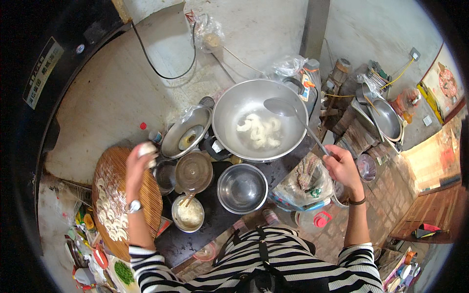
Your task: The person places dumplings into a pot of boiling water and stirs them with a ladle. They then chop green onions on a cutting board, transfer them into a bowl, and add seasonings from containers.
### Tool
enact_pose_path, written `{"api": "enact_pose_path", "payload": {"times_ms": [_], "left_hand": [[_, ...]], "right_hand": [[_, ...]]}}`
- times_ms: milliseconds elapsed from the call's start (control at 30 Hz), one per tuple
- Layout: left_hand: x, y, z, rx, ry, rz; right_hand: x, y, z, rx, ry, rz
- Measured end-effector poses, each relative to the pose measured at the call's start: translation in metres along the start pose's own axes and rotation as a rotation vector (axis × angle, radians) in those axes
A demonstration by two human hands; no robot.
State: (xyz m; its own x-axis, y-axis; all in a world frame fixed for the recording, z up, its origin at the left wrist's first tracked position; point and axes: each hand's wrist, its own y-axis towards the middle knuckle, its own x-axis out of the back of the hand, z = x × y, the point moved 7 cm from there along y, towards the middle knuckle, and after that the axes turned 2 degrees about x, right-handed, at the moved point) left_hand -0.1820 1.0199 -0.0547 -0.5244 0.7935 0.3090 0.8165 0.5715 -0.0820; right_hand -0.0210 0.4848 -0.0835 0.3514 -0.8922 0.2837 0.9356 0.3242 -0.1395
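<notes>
My right hand (pixel 339 164) grips the handle of a metal ladle (pixel 280 107), whose head is over the wide steel wok (pixel 216 117). White dumplings (pixel 258 132) lie in cloudy liquid at the bottom of the wok. My left hand (pixel 136 168), slightly blurred and wearing a wristwatch, holds a few uncooked dumplings (pixel 147 151) above a round wooden board (pixel 148 205). More dumplings (pixel 113 219) rest on the floured left part of that board, partly hidden by my forearm.
An empty steel basin (pixel 242 188) stands before the wok. Left of it are a bowl of pale food with chopsticks (pixel 188 214) and a round lid (pixel 194 172). A tilted metal lid (pixel 187 137) leans beside the wok. A plastic bag (pixel 306 183) sits right of the counter.
</notes>
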Motion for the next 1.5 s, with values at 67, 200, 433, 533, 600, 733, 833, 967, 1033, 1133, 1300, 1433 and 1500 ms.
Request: {"api": "enact_pose_path", "payload": {"times_ms": [67, 200, 433, 533, 600, 733, 833, 967, 1033, 1133, 1300, 1433, 1500], "left_hand": [[-0.088, 0.015, -0.039, -0.173, 0.35, 0.153], [-0.229, 0.046, -0.032, -0.295, 0.559, 0.465], [-0.309, 0.07, 0.001, -0.436, 1.238, 0.545], [-0.315, 0.063, -0.017, -0.722, 1.38, 0.424], [-0.316, 0.053, -0.03, -0.829, 1.395, 0.414], [-0.342, 0.036, -0.036, -0.679, 1.363, 0.545], [-0.364, 0.028, -0.028, -0.609, 1.358, 0.567], [-0.354, 0.017, -0.034, -0.542, 1.103, 0.587], [-0.319, 0.009, -0.046, -0.609, 0.901, 0.482], [-0.217, -0.023, -0.088, -0.682, 0.642, 0.211], [0.03, -0.087, -0.029, -0.325, 0.464, -0.364], [0.179, -0.178, 0.079, 0.283, 0.933, -0.738], [0.197, -0.194, 0.108, 0.365, 1.081, -0.72]], "right_hand": [[-0.001, 0.003, -0.001, 0.028, -0.028, 0.015], [-0.001, 0.002, -0.009, 0.119, -0.134, 0.002], [0.007, -0.026, -0.008, 0.13, -0.251, -0.03], [0.011, -0.034, -0.007, 0.114, -0.236, -0.047], [0.011, -0.036, -0.007, 0.115, -0.183, -0.046], [0.015, -0.03, -0.007, 0.131, -0.205, -0.048], [0.008, -0.021, 0.002, 0.148, -0.229, -0.049], [0.003, -0.013, 0.003, 0.102, -0.25, -0.086], [-0.004, -0.01, 0.008, 0.132, -0.263, -0.022], [0.0, -0.015, 0.01, 0.109, -0.159, -0.026], [0.01, -0.011, -0.003, -0.003, -0.032, -0.03], [-0.008, 0.002, 0.011, 0.073, -0.097, 0.006], [-0.025, -0.001, 0.033, 0.059, -0.104, 0.026]]}}
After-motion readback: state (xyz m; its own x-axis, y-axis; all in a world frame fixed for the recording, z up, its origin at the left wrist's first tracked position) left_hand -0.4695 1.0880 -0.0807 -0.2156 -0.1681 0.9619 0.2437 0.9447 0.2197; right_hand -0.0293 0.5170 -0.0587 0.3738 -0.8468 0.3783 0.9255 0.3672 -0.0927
